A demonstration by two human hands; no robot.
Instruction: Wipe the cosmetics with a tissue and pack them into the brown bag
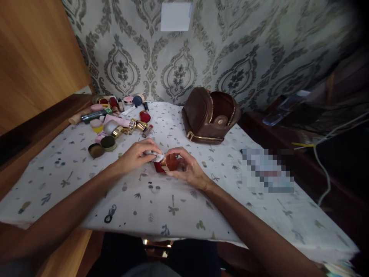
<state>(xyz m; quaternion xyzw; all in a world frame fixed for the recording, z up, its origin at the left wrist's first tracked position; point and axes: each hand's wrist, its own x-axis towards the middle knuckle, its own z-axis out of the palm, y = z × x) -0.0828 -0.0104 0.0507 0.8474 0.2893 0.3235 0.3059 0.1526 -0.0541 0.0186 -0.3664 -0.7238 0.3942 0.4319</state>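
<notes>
Over the middle of the cloth-covered table, my right hand (190,168) is closed around an open red compact (172,163), its fingers curved about the round rim. The compact's other half, dark red, shows just left of that. My left hand (140,154) pinches a crumpled white wipe (158,157) against the compact's upper left edge. Part of the compact is hidden behind the fingers and the wipe. A brown cosmetic bag (201,115) stands beyond my hands to the right, its zipped top gaping.
Several cosmetics lie in a pile at the back left, among them a green tube (95,115), a red round case (145,116) and an open dark-green jar (108,143). A blurred-out flat item (268,171) lies at the right. The patterned wall bounds the table's far side.
</notes>
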